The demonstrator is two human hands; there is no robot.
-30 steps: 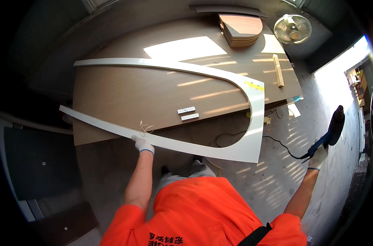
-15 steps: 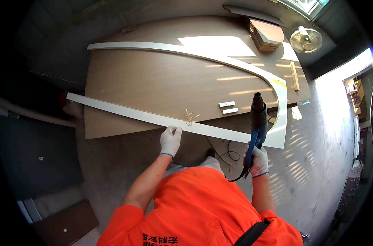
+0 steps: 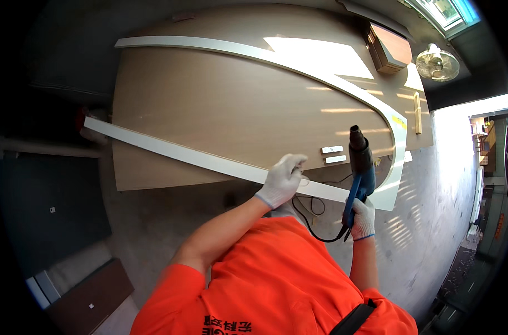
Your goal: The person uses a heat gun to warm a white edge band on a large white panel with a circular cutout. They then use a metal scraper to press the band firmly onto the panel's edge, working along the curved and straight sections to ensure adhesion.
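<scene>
My right hand [image 3: 364, 219], in a white knit glove, grips a blue and black heat gun [image 3: 363, 167] by its handle, with the nozzle pointing up and away from me. My left hand [image 3: 282, 181], also gloved, is closed over the near arm of a white U-shaped panel [image 3: 176, 152]. A thin pale curled strip [image 3: 305, 182] shows beside its fingers, which appear pinched on it; most of the strip is hidden. The panel's curved end [image 3: 398, 162] passes behind the heat gun, on the right.
The panel lies on a large brown board [image 3: 226, 106]. Two small white blocks [image 3: 333, 155] sit near the heat gun. Stacked wooden pieces [image 3: 389, 49], a wood stick [image 3: 417, 113] and a fan [image 3: 437, 62] are at far right. A black cord [image 3: 315, 234] trails from the heat gun.
My left hand has moved right and away from me along the panel, to where the curled strip is. The strip has shifted right. The heat gun stays in my right hand; the view has shifted slightly.
</scene>
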